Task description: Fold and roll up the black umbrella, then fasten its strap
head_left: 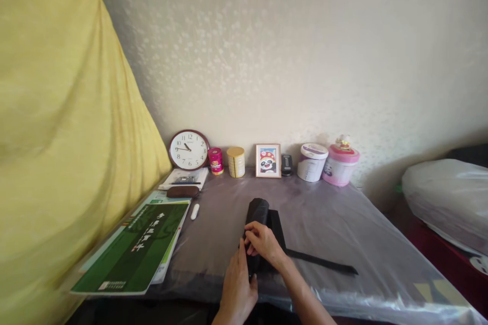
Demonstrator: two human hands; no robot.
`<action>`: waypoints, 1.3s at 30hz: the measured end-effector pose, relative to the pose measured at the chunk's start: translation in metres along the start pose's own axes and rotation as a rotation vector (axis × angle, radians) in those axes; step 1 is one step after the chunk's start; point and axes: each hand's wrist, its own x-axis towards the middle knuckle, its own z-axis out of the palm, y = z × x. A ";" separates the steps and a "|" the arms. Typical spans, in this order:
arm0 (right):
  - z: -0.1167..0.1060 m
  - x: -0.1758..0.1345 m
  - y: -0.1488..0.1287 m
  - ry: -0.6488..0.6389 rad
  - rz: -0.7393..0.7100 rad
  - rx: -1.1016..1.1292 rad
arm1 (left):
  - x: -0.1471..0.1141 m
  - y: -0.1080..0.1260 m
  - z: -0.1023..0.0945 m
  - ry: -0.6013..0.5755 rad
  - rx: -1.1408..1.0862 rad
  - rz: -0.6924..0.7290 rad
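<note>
A black roll of sheet-like material [257, 209] lies lengthwise on the table in front of me. From under its right side comes a flat black flap [277, 228], with a long black strap [324, 261] trailing off to the right. My left hand [240, 277] grips the roll's near left side, fingers along it and thumb near its close end. Over its middle, my right hand [263, 242] has its fingers bent and pressed onto the material. Both hands cover much of the roll's near half.
Left on the plastic-covered table [217, 244] lie green books [131, 249], a brown case [183, 192] and a white marker-like stick [194, 212]. Along the wall stand a clock [189, 150], a picture frame [268, 161], a yellow-lidded can [236, 162] and tubs [312, 163]. A yellow curtain [76, 111] hangs left.
</note>
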 end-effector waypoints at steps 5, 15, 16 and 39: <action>-0.007 0.003 -0.003 0.082 -0.144 -0.156 | 0.001 -0.002 0.003 -0.051 0.019 -0.034; -0.022 0.040 0.022 0.177 -0.492 -0.700 | 0.010 -0.019 0.020 -0.154 -0.009 -0.016; -0.023 0.047 0.023 0.177 -0.486 -0.725 | 0.011 -0.018 0.019 -0.163 -0.007 -0.029; -0.104 0.015 0.059 0.333 0.120 0.182 | 0.000 0.000 -0.004 0.016 0.083 -0.010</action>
